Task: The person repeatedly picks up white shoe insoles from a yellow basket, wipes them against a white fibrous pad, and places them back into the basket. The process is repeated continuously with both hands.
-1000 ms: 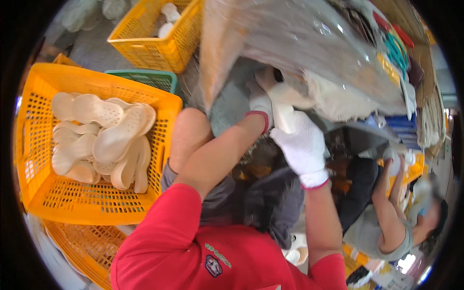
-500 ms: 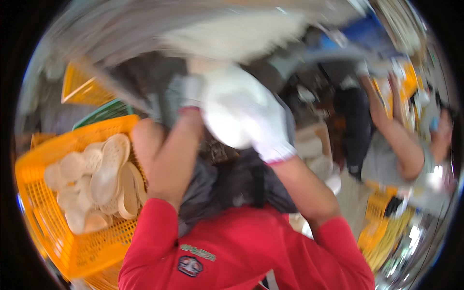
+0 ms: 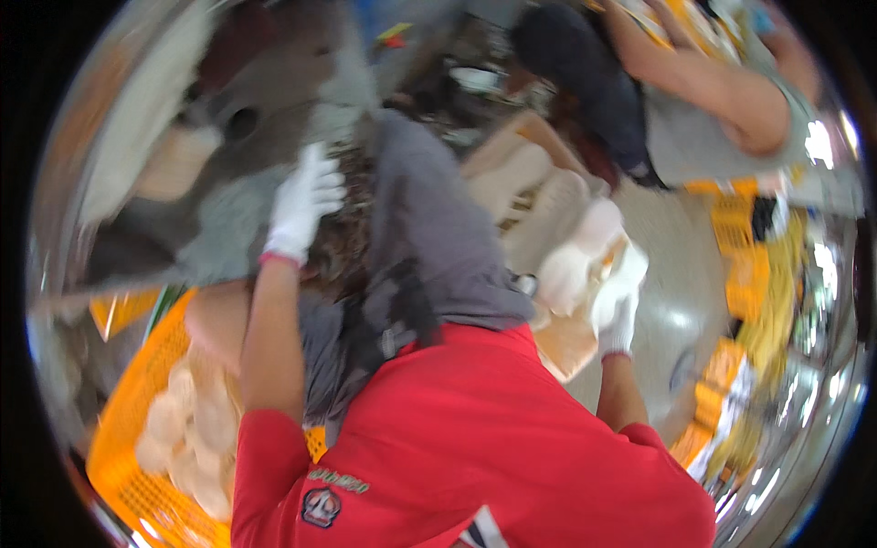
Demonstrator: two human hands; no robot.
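My left hand (image 3: 306,203), in a white knit glove, is held over a dark, dusty work surface (image 3: 219,219), its fingers apart and nothing in them. On that surface, farther left, lies a cream rounded piece (image 3: 178,163). To the right, my gloved right hand (image 3: 621,306) reaches to the side of a tan bin (image 3: 530,130) beside my leg. White and cream oblong pieces (image 3: 559,205), shaped like shoe soles, fill the bin. The right fingers lie among the pale pieces and are blurred, so whether they grip one is unclear.
An orange plastic basket (image 3: 128,434) of similar pale pieces stands at my left. At the upper right a co-worker's arm (image 3: 703,87) and dark-capped head (image 3: 580,68) are close to the bin. Orange crates (image 3: 731,224) and yellow material (image 3: 776,283) line the right side.
My hands, earlier together on a white rounded piece in front of me, have parted. The right has gone to the bin, the left over the work surface. My view has swung to the right.
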